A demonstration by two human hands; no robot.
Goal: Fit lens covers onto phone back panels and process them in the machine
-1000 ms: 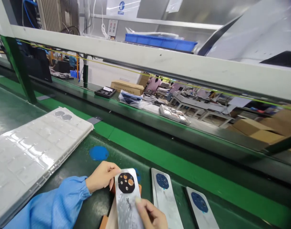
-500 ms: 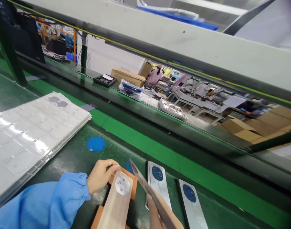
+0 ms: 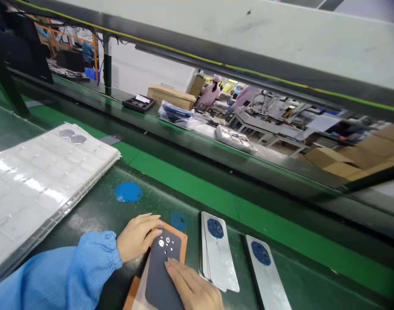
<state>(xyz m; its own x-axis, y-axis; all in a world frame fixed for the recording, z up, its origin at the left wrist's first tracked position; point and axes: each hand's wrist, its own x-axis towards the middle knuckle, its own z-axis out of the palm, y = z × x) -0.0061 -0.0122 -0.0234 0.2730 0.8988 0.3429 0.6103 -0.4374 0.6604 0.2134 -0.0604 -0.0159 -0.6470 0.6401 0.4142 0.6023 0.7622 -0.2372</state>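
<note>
A dark grey phone back cover (image 3: 163, 271) with camera holes lies face up over a pale block in an orange fixture (image 3: 183, 247). My left hand (image 3: 137, 237), in a blue sleeve, rests at its upper left corner, thumb and fingers apart, fingertips on the fixture's edge and the cover. Flat on the cover's middle lies my right hand (image 3: 195, 288), fingers stretched out below the camera holes. To the right is a small stack of silvery phone back covers (image 3: 221, 258) with a blue camera film. Further right lies another silvery cover (image 3: 270, 275).
A stack of clear plastic trays (image 3: 54, 163) fills the left, with two round silvery pieces (image 3: 72, 136) on top. Blue film pieces (image 3: 128, 192) lie on the green bench. Behind runs a ledge with a cardboard box (image 3: 171, 97); a beam crosses above. People (image 3: 210, 92) stand far off.
My right hand has brought the dark cover, earlier tilted up on edge, down flat onto the block, hiding the white round patch. My left hand has stayed at the corner, its fingers straighter.
</note>
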